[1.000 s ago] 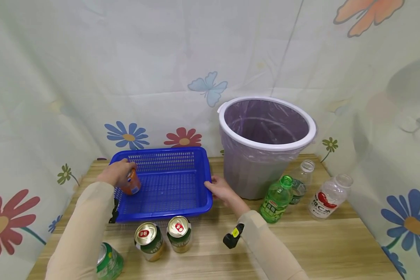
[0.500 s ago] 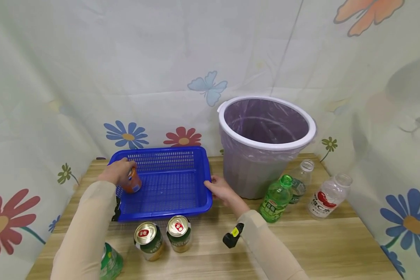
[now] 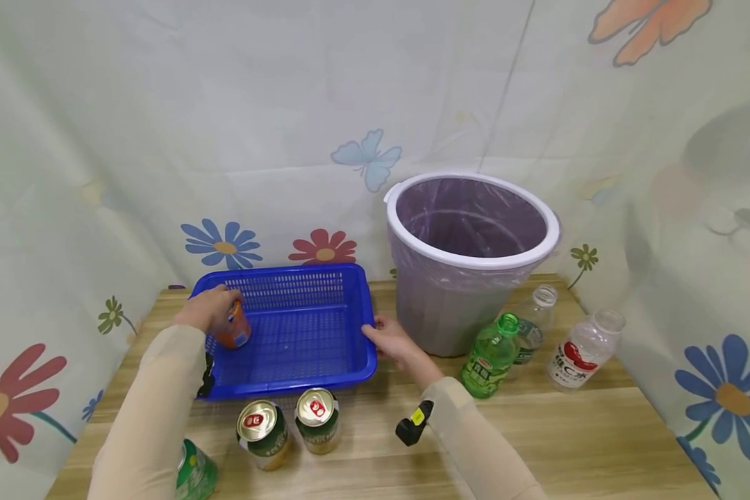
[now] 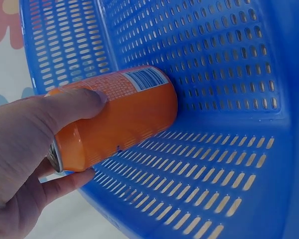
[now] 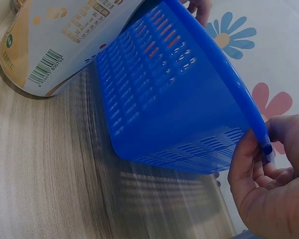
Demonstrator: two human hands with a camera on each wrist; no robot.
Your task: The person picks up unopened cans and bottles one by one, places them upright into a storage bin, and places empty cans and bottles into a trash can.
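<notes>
My left hand [image 3: 207, 308] grips an orange soda can [image 4: 129, 107] by its top end, thumb on one side and fingers on the other. The can stands inside the blue plastic basket [image 3: 300, 382], at its left end, with its lower end at the basket's floor. With thumb and fingers my right hand [image 5: 274, 174] pinches the rim of the basket's right side. In front of the basket stand two green-and-gold cans [image 3: 262, 434] with red pull tabs. A green can [image 3: 195, 472] at the lower left is partly hidden by the left sleeve.
A grey trash bin [image 3: 440, 312] with a white rim and clear liner stands right of the basket. Beside it are a green bottle [image 3: 490, 361], a clear bottle [image 3: 531, 326] and a clear bottle with a red-and-white label [image 3: 578, 357]. A patterned curtain [image 3: 275, 139] backs the wooden table [image 3: 575, 444].
Both hands keep their holds on the orange can and the basket rim. The head view has shifted very slightly; nothing else has visibly moved.
</notes>
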